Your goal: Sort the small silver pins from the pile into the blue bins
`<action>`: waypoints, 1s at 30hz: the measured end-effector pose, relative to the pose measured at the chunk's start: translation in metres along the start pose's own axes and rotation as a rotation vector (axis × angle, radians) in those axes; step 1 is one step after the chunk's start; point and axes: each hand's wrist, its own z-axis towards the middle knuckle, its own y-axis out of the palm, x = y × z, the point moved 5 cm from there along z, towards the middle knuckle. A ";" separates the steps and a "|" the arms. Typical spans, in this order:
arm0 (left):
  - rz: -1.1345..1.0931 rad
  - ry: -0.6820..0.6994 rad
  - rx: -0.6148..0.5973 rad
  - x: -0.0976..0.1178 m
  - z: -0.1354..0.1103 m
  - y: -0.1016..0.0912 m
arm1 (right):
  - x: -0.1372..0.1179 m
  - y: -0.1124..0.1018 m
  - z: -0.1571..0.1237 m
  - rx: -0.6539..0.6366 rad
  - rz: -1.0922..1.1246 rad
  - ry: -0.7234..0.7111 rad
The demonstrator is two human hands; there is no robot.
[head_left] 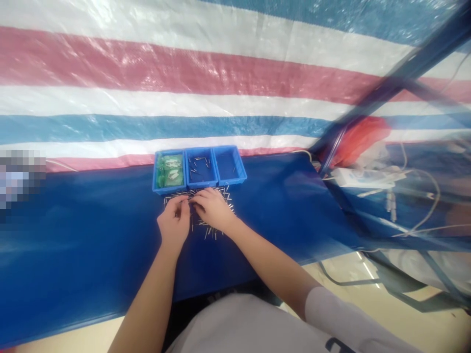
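Note:
Close together over a scattered pile of thin metal pins [211, 231], both hands meet fingertip to fingertip. My left hand [173, 219] is closed in a pinch on the left side of the pile. My right hand [213, 208] is also closed, its fingers bent down and pressed together towards the left. What sits in either pinch is too small to make out. Just beyond the hands stand three blue bins in a row. The left bin [154, 171] holds a green bag with small pale pieces, the middle bin [201, 183] several loose pins, the right bin [231, 162] one thin piece.
A blue-covered table [91, 235] lies under everything, with a striped plastic sheet [184, 68] hanging behind it. To the right are a dark metal frame [368, 105], a red bag [362, 139], a white box [356, 177] and loose cables.

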 end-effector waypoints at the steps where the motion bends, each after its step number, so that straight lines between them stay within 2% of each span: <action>1: -0.002 0.001 0.000 -0.001 0.000 0.000 | 0.000 0.000 0.000 0.007 -0.003 0.004; 30: 0.000 0.013 -0.008 -0.001 0.000 0.001 | 0.001 0.006 -0.002 -0.042 -0.048 0.036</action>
